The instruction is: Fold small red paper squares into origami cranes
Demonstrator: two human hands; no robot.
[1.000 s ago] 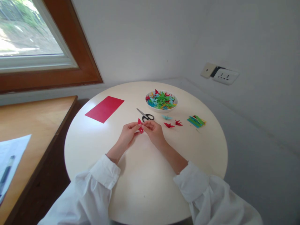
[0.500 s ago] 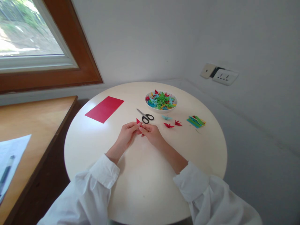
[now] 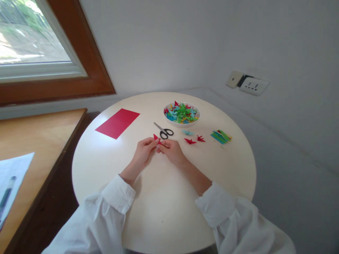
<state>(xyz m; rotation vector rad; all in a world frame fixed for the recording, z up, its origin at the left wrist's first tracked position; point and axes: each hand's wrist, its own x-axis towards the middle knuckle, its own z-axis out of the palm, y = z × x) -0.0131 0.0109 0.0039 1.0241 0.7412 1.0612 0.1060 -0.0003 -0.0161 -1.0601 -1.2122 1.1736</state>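
Note:
A small folded piece of red paper (image 3: 156,138) is pinched between my two hands above the round table. My left hand (image 3: 144,151) is closed on its left side, thumb and forefinger together. From the right, my right hand (image 3: 171,151) grips the same paper by thumb and fingertips. Fingers hide much of the fold, with a pointed tip sticking up. Just beyond the hands lie scissors (image 3: 164,131) with black handles. To the right of them rest a light blue paper crane (image 3: 188,132) and two red ones, a nearer red crane (image 3: 190,141) and another red crane (image 3: 201,138).
On the round white table (image 3: 164,204) stands a white bowl (image 3: 182,124) heaped with colourful paper cranes. A red sheet (image 3: 118,123) lies at the left, coloured paper strips (image 3: 221,137) at the right. A wooden desk (image 3: 50,130) holds paper and a pen (image 3: 7,194).
The fingers have shifted slightly around the red paper, and a little more of it shows between the thumbs. The things on the table have stayed put.

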